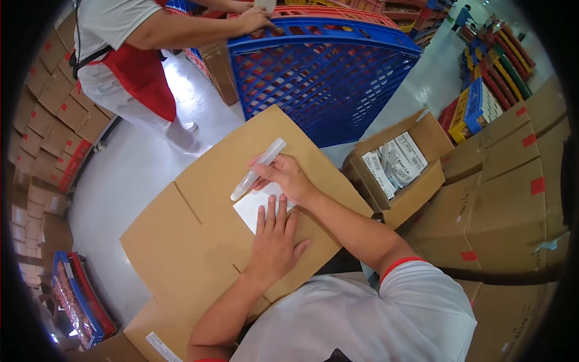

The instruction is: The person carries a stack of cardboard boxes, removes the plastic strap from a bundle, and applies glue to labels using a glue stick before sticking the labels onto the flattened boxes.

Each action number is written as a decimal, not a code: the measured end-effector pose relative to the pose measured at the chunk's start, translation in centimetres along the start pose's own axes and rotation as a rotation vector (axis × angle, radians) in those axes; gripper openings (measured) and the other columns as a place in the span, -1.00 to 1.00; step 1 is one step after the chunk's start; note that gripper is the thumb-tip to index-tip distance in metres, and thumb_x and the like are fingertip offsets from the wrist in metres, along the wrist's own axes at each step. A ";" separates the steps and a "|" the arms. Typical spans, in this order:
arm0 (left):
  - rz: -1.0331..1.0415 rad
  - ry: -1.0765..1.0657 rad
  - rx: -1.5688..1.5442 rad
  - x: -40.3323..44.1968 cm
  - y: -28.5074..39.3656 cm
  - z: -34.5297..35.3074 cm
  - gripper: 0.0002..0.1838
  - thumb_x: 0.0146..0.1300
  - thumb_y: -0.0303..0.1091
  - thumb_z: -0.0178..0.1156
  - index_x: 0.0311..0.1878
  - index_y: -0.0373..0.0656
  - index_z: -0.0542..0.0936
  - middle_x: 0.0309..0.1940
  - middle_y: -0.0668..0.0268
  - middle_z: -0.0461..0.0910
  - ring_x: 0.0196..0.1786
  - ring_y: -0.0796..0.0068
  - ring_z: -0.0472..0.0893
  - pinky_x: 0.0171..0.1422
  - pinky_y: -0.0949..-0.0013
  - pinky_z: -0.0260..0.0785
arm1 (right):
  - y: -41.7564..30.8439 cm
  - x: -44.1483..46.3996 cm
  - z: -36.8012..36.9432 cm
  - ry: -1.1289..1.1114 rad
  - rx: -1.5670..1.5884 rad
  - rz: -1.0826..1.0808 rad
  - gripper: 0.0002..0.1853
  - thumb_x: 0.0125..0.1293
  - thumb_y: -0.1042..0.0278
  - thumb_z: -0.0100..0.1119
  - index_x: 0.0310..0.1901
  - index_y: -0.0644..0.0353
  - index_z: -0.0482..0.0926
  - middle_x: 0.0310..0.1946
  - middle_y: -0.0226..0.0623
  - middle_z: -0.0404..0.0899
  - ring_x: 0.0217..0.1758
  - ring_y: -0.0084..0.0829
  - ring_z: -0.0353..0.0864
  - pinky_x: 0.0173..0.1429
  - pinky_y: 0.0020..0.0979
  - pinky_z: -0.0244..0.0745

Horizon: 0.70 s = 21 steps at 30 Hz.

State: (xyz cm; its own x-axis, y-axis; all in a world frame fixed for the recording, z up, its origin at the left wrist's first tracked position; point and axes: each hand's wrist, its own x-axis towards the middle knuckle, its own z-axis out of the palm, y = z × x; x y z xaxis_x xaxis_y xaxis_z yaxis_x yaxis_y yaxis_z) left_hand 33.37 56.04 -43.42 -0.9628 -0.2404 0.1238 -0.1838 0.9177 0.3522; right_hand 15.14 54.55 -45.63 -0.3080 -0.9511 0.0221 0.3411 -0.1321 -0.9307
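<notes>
My right hand (284,176) is closed around a long, translucent plastic tube (278,146), held slantwise just above a white sheet of paper (246,211). I cannot make out the tube's contents. My left hand (274,238) lies with fingers extended on the lower part of the sheet, pressing it onto a flattened cardboard sheet (181,241). Part of the paper is hidden under both hands. The cardboard spreads out in front of my body, with slits along its edges.
An open carton (416,202) with printed labels and packets stands to the right. Stacked boxes (500,205) line that side. Across from me, a person in a red apron (142,84) has hands at a blue plastic crate (319,78). More boxes (54,114) rise at left.
</notes>
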 end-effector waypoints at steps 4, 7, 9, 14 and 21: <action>0.000 -0.001 0.005 0.1 0.1 -0.1 -0.22 0.36 0.03 0.32 0.45 -0.33 0.36 0.57 -0.28 0.13 0.65 -0.35 0.03 0.68 -0.31 -0.14 | 0.3 0.0 -0.2 -0.014 0.008 -0.008 -0.62 0.55 0.22 0.22 0.19 0.37 0.59 -0.12 -0.15 0.72 -0.15 -0.45 0.76 -0.02 -0.44 0.71; 0.000 -0.005 0.007 0.2 0.1 0.0 -0.22 0.37 0.03 0.32 0.45 -0.33 0.36 0.57 -0.28 0.12 0.65 -0.35 0.03 0.68 -0.31 -0.14 | 0.0 0.0 -0.2 -0.023 0.016 -0.012 -0.63 0.55 0.23 0.22 0.19 0.36 0.59 -0.12 -0.15 0.72 -0.15 -0.44 0.77 -0.02 -0.43 0.70; -0.002 -0.012 0.008 -0.1 0.0 0.0 -0.22 0.37 0.03 0.31 0.45 -0.33 0.35 0.58 -0.28 0.11 0.66 -0.34 0.02 0.68 -0.31 -0.15 | 0.3 0.0 -0.1 -0.027 0.012 -0.009 -0.63 0.55 0.23 0.22 0.18 0.36 0.58 -0.11 -0.15 0.72 -0.14 -0.43 0.77 -0.03 -0.43 0.70; -0.030 -0.039 0.001 0.0 0.2 -0.1 -0.21 0.38 0.03 0.30 0.48 -0.32 0.33 0.60 -0.28 0.08 0.67 -0.33 -0.03 0.69 -0.30 -0.18 | 0.1 0.1 -0.2 -0.036 0.017 0.007 -0.65 0.55 0.23 0.22 0.17 0.34 0.58 -0.10 -0.15 0.72 -0.14 -0.41 0.78 -0.02 -0.41 0.70; -0.002 -0.041 0.033 0.0 0.2 -0.5 -0.21 0.39 0.03 0.28 0.51 -0.27 0.32 0.60 -0.29 0.07 0.67 -0.35 -0.01 0.68 -0.30 -0.16 | -0.5 -0.1 0.2 -0.029 -0.007 -0.006 -0.62 0.55 0.18 0.23 0.18 0.32 0.59 -0.12 -0.20 0.71 -0.12 -0.45 0.75 -0.01 -0.42 0.70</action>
State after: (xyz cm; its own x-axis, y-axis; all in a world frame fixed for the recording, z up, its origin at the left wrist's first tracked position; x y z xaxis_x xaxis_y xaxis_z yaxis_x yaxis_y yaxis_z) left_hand 33.39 56.09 -42.87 -0.9695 -0.2298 0.0846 -0.1917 0.9272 0.3218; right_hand 15.15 54.64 -45.14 -0.2840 -0.9581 0.0385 0.3326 -0.1361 -0.9332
